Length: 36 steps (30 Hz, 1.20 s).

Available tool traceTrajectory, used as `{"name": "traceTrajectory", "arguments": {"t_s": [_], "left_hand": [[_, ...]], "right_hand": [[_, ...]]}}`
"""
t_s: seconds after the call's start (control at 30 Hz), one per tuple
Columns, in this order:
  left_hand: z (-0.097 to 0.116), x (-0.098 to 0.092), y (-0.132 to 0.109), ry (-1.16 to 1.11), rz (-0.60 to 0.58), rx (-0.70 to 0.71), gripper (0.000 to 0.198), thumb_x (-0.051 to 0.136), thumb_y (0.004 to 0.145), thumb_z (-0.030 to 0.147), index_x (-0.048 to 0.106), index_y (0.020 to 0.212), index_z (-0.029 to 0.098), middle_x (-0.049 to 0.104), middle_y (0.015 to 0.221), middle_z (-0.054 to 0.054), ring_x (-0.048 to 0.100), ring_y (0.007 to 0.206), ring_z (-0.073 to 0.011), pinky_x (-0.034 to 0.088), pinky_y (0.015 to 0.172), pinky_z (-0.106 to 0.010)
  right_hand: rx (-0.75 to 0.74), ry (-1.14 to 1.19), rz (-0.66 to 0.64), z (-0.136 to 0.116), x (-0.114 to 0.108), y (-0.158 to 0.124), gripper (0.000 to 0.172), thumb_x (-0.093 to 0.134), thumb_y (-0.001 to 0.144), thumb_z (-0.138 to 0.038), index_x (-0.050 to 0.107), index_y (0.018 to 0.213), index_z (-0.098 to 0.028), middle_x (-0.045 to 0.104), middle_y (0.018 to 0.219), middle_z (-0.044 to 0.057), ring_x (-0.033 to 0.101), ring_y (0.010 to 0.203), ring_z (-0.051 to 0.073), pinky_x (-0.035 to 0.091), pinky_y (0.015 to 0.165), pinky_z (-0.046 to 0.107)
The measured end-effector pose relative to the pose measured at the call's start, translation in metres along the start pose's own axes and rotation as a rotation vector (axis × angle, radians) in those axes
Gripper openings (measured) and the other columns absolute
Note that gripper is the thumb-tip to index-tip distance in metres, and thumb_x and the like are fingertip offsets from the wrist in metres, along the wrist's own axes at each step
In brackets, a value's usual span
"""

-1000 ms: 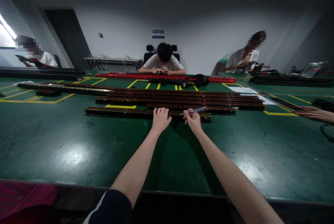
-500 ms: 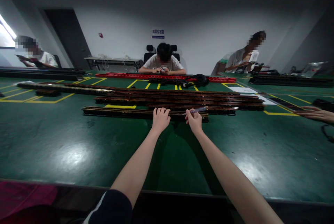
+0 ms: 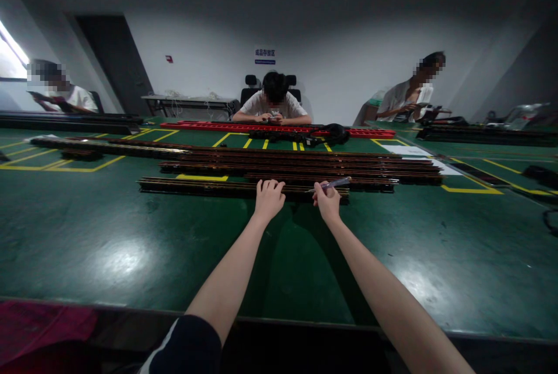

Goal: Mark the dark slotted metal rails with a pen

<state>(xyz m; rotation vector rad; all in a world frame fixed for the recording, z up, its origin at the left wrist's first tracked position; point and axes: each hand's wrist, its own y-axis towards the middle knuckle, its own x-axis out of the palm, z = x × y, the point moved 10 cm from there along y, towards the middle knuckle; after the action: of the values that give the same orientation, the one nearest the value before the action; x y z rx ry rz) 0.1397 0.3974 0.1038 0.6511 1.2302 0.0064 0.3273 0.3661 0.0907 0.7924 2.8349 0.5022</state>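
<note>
A long dark rail (image 3: 196, 187) with shiny edges lies crosswise on the green table, nearest to me. My left hand (image 3: 269, 200) is bent over it, thumb and fingertips holding it near its middle; the fingers' far ends are partly hidden. Toward the rail's right end, my right hand (image 3: 328, 200) is closed on a slim screwdriver (image 3: 337, 183) with a see-through purplish handle. Its thin shaft points left, low over the rail. Whether the tip touches the rail I cannot tell.
Several similar rails (image 3: 300, 160) lie stacked just behind. Farther back are a red slotted bar (image 3: 196, 126) and a coil of black cable (image 3: 331, 132). White papers (image 3: 405, 150) lie right of the stack. Three people sit across the table (image 3: 174, 269).
My right hand with the screwdriver has shifted slightly right. My left hand stays in place. Another person's hand at the right edge has gone out of view.
</note>
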Motion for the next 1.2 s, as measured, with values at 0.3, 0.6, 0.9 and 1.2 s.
{"name": "traceTrajectory", "arguments": {"t_s": [0.3,0.6,0.9,1.2], "left_hand": [[-0.0015,0.0015,0.0002,-0.014,-0.009,-0.008,0.039,0.041,0.089,0.020,0.060,0.123,0.021,0.064,0.120,-0.009,0.054,0.119,-0.0244,0.027,0.116,-0.051],[-0.0021,0.0016,0.0001,-0.021,-0.001,-0.004,0.039,0.041,0.089,0.020,0.061,0.122,0.021,0.064,0.119,-0.009,0.054,0.118,-0.0247,0.027,0.115,-0.053],[-0.0011,0.0020,0.0001,-0.007,0.000,-0.001,0.039,0.041,0.089,0.020,0.061,0.122,0.020,0.064,0.117,-0.010,0.054,0.117,-0.0251,0.027,0.115,-0.051],[-0.0019,0.0025,0.0008,-0.017,-0.006,-0.006,0.038,0.041,0.089,0.021,0.060,0.122,0.022,0.064,0.120,-0.008,0.054,0.119,-0.0245,0.027,0.115,-0.052]], "right_hand": [[-0.074,-0.003,-0.086,-0.0045,0.0059,0.0012,0.046,0.058,0.077,-0.063,0.049,0.065,-0.020,0.053,0.051,-0.003,0.050,0.040,0.010,0.041,0.041,0.021],[-0.069,0.021,-0.079,-0.0024,0.0061,0.0013,0.048,0.056,0.076,-0.067,0.048,0.066,-0.021,0.052,0.052,-0.003,0.049,0.040,0.010,0.040,0.041,0.021],[-0.015,0.069,-0.052,-0.0022,0.0033,0.0008,0.042,0.059,0.076,-0.059,0.048,0.064,-0.020,0.051,0.050,-0.004,0.047,0.038,0.008,0.038,0.039,0.019],[0.018,0.098,-0.006,-0.0027,0.0011,-0.0017,0.038,0.060,0.077,-0.053,0.048,0.061,-0.021,0.051,0.048,-0.004,0.045,0.037,0.008,0.037,0.038,0.019]]}}
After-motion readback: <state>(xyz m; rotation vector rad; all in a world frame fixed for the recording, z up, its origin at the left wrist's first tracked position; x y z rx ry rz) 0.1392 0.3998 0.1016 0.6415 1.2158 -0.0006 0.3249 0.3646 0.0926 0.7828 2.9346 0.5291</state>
